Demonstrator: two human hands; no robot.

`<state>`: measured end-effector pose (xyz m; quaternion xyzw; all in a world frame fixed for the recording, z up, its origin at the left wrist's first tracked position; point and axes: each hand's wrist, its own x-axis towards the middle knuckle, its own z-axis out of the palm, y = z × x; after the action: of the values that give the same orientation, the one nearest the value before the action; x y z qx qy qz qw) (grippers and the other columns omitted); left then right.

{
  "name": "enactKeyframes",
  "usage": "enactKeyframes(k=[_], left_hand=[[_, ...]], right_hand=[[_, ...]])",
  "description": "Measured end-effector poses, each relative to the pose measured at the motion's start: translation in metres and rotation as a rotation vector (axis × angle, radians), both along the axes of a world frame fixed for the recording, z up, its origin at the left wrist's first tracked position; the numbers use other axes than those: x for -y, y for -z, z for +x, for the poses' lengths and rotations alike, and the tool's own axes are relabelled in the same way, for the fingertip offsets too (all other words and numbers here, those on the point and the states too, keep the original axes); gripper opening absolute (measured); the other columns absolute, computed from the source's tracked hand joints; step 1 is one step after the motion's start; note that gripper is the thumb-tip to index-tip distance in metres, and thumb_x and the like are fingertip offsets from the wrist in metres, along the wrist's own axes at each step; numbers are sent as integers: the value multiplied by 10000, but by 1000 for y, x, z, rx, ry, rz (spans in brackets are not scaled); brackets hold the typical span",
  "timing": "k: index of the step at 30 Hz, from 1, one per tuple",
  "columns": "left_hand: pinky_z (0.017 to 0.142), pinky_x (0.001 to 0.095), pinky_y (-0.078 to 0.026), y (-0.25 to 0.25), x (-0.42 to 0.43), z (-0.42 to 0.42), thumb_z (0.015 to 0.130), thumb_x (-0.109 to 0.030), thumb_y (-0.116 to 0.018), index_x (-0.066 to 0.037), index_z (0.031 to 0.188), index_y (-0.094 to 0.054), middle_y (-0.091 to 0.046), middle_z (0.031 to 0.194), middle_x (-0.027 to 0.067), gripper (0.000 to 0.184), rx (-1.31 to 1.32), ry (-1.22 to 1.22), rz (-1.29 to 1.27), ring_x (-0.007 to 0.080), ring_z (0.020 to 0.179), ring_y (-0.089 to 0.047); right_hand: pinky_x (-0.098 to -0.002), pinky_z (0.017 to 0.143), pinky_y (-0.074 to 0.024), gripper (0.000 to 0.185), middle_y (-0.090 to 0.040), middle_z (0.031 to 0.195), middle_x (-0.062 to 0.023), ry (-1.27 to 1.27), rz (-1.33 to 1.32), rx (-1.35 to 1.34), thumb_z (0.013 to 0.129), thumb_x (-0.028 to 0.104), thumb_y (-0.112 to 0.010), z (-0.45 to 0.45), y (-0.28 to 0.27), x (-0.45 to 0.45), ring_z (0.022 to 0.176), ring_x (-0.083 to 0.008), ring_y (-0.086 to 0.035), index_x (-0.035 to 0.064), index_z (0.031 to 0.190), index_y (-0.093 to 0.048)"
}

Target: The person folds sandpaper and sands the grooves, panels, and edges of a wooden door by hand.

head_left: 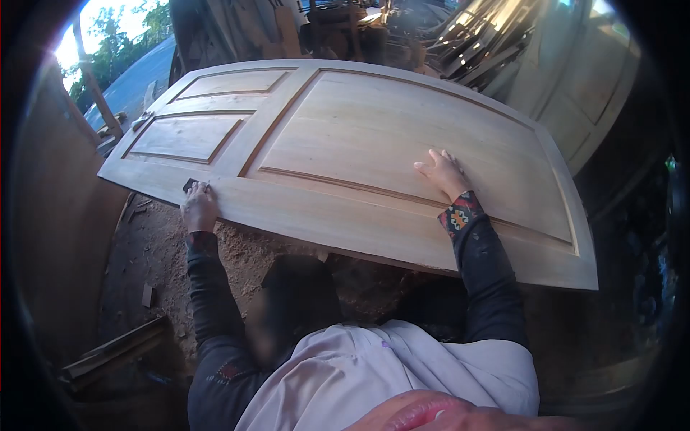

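A pale wooden panelled door [316, 205] lies flat in front of me, with one large raised panel and two smaller ones at its left end. My left hand [200, 207] is at the near edge of the door, its fingers closed on a small dark flat piece [190, 184], which looks like folded sandpaper. Its underside is hidden against the wood. Spread fingers show on my right hand [444, 174], which rests on the large panel close to its near moulding and holds nothing.
Wood shavings [162, 248] cover the ground under the door. Scrap boards [118, 348] lie at lower left. Stacked timber offcuts [474, 43] fill the back, and another panelled door [582, 93] leans at the right. A brown board [61, 208] stands at the left.
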<state>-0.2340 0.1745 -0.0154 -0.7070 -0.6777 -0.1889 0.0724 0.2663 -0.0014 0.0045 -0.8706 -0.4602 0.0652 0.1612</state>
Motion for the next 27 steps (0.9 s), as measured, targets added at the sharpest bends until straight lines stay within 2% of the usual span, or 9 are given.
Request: enactKeyframes(k=[3,6,9,13,20,23,26,27], left_hand=[[1017,492,-354,13,-8,-8,955,-303,-396,-91,1219,-578,-513,1340,107,385,16,11,60,261,1268,-455],[1015,489,-355,-2,5,0,954,-300,-399,-87,1220,-576,-518,1337,99,384,23,-28,16,266,1266,-457],[994,410,-408,4,3,-3,935,-266,-436,-23,1168,-601,-561,1254,177,375,17,45,138,318,1183,-522],[997,411,-407,12,-8,-8,941,-263,-424,-25,1184,-594,-551,1260,195,380,21,52,127,329,1185,-517],[1027,419,-365,8,-8,-6,954,-252,-418,-49,1230,-575,-511,1335,137,377,11,-9,21,272,1264,-458],[1010,407,-398,9,-5,-6,949,-245,-423,-15,1214,-576,-523,1290,202,382,32,34,95,323,1206,-502],[986,419,-410,16,-12,-10,949,-254,-427,-25,1194,-591,-540,1267,203,373,7,36,132,332,1175,-522],[998,438,-391,10,-11,-7,953,-262,-416,-44,1201,-587,-538,1283,172,372,39,12,12,308,1194,-512]], right_hand=[[-518,1106,-211,763,-297,1467,-217,-28,3,23,804,581,-574,7,5,-3,1384,-343,-235,107,1383,-423],[-516,1101,-225,765,-305,1462,-219,-13,-7,0,797,571,-590,5,4,-6,1372,-361,-253,107,1383,-424],[-519,1102,-219,759,-315,1455,-221,-22,32,21,803,567,-586,5,6,-3,1373,-367,-246,104,1382,-425],[-529,1100,-215,747,-297,1464,-215,0,31,6,821,559,-566,2,3,1,1378,-365,-233,104,1391,-407],[-528,1098,-216,736,-318,1445,-218,-29,25,-9,826,555,-559,-1,-1,5,1371,-377,-239,84,1375,-419],[-529,1099,-214,741,-327,1436,-233,-30,36,0,826,556,-558,-5,-4,7,1368,-391,-237,75,1373,-423],[-527,1102,-206,752,-331,1432,-244,-25,42,-7,823,554,-564,-4,-3,6,1368,-401,-232,64,1376,-421],[-526,1103,-204,755,-328,1435,-244,-23,45,-11,822,552,-565,-4,-3,7,1369,-401,-231,63,1378,-417]])
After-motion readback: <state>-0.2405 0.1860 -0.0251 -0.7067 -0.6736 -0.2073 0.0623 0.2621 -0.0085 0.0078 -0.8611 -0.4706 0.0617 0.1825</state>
